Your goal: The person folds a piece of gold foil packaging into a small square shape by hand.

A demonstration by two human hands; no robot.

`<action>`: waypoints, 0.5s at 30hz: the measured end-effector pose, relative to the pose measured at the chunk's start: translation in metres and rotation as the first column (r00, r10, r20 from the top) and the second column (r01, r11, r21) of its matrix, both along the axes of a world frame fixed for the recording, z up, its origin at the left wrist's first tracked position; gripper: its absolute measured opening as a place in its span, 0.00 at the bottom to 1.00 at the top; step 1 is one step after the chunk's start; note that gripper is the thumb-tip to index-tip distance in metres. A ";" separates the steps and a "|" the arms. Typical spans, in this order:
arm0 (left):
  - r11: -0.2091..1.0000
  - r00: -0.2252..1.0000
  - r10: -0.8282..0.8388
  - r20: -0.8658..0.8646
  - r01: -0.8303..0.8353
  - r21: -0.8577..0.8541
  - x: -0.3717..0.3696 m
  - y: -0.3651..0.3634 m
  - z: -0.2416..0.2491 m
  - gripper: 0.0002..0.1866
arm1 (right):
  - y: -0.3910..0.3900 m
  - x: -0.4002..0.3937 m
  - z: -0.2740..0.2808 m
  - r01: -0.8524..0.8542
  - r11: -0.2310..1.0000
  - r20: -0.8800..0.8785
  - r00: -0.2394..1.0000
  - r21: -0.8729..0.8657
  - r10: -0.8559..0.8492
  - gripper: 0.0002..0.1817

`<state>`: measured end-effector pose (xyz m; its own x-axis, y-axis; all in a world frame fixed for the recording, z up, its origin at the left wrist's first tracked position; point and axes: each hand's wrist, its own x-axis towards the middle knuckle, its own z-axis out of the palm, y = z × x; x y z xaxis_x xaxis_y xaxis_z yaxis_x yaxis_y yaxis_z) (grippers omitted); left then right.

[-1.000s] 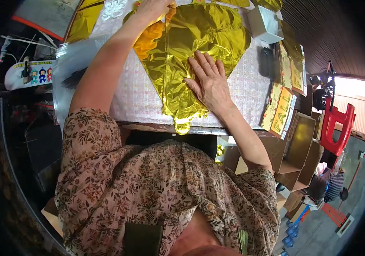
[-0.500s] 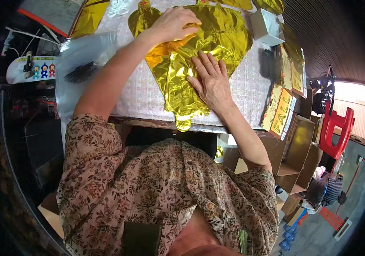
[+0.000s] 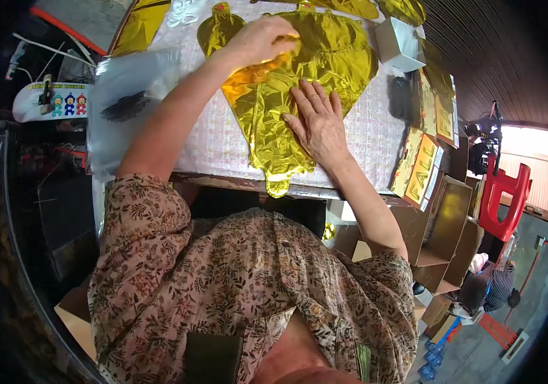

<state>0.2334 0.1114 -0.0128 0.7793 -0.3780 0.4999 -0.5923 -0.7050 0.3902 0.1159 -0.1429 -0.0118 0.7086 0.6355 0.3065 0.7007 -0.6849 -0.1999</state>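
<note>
- Resting flat, the right hand [image 3: 322, 131] lies on the lower right part of the gold foil balloon [image 3: 341, 61], fingers extended and clamped on nothing.
- The left hand [image 3: 261, 45] bends over the balloon's upper left part, fingers curled; I cannot tell whether they pinch the foil.
- The balloon lies deflated and creased on a pale patterned tablecloth [image 3: 200, 144], its narrow tab [image 3: 277, 187] reaching the table's near edge.
- Left of the balloon, clear plastic sheeting [image 3: 111, 131] spreads near the left arm; white cord [image 3: 183, 13] sits to the balloon's upper left.
- Right of the balloon stand a white box [image 3: 398, 46] and, nearer the person, a carton lettered FALL [image 3: 422, 168].
- Well right of the balloon is a red plastic stool [image 3: 504, 201].
</note>
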 end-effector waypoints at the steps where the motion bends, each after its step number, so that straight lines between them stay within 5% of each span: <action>1: 0.994 1.000 0.014 0.023 -0.012 -0.106 -0.002 0.007 0.004 0.18 | 0.000 0.000 0.000 -0.003 1.000 0.000 1.000 0.004 0.003 0.32; 2: 0.995 1.000 0.016 0.023 -0.014 -0.100 -0.009 0.015 0.007 0.18 | 0.000 0.000 0.000 -0.002 1.000 0.003 1.000 0.002 0.002 0.32; 4: 0.887 0.886 0.460 -0.063 -0.462 -0.008 -0.041 0.031 0.022 0.17 | 0.000 0.000 -0.001 0.001 1.000 0.007 1.000 0.010 -0.001 0.31; 7: 0.811 0.781 0.584 -0.220 -0.565 0.150 -0.090 0.059 0.025 0.17 | 0.000 0.000 -0.002 0.000 1.000 0.018 1.000 0.006 0.000 0.31; 11: 0.763 0.719 0.644 -0.261 -0.626 0.159 -0.126 0.053 0.014 0.15 | 0.000 0.001 -0.006 -0.002 1.000 0.032 1.000 0.008 0.002 0.32; 15: 0.643 0.650 0.493 -0.579 -0.720 -0.261 -0.132 0.031 0.019 0.19 | -0.001 0.001 -0.009 -0.003 1.000 0.050 0.999 0.004 0.003 0.32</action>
<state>0.1015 0.1425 0.0057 0.9001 0.4344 0.0337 0.2179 -0.5159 0.8284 0.1172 -0.1439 -0.0211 0.6906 0.6360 0.3443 0.7117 -0.6822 -0.1674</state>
